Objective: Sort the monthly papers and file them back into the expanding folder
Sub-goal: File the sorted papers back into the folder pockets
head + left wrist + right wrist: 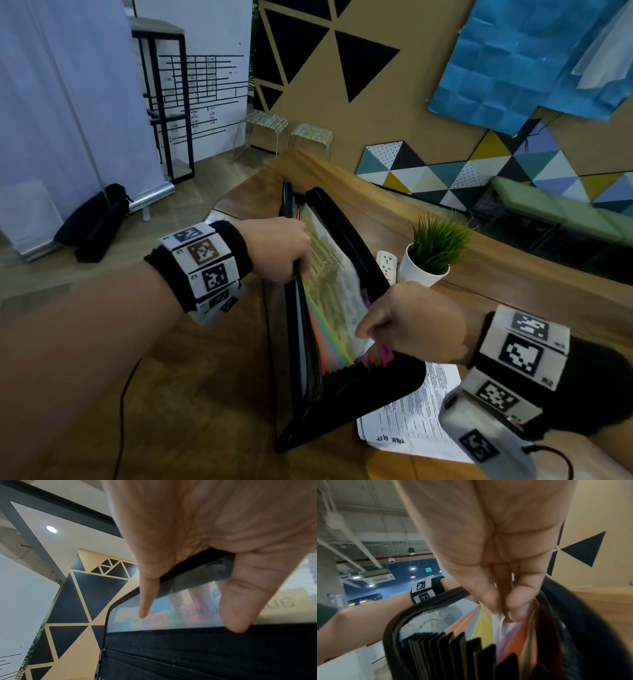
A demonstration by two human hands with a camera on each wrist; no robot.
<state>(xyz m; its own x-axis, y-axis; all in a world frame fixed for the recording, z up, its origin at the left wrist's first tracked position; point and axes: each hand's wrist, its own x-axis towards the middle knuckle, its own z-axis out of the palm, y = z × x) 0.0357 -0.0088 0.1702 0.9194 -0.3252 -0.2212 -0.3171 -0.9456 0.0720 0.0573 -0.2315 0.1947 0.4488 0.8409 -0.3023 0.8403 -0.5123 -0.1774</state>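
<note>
Left hand (274, 250) curled over near black wall of expanding folder (346, 404), pulling it open. Folder upright on wooden worktop (212, 394). Right hand (411, 322) pinches printed sheet (334, 284), lowering it between coloured dividers (325, 339).

Risks: sheet corner may catch on divider and crumple; may drop into wrong month pocket; folder could spring shut if left grip slackens.

More papers (411, 421) lie at right, partly under folder; potted plant (431, 250) behind. Patterned wall beyond.

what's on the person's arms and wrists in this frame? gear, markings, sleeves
Bare forearms, no gloves. The left hand has a black wristband under a ring of white blocks printed with black square fiducial tags; one tag looks brownish. The right hand wears the same black band and white tag blocks, plus a grey camera housing with its own tag and a thin black cable. A dark sleeve edge shows in the right wrist view.
</note>
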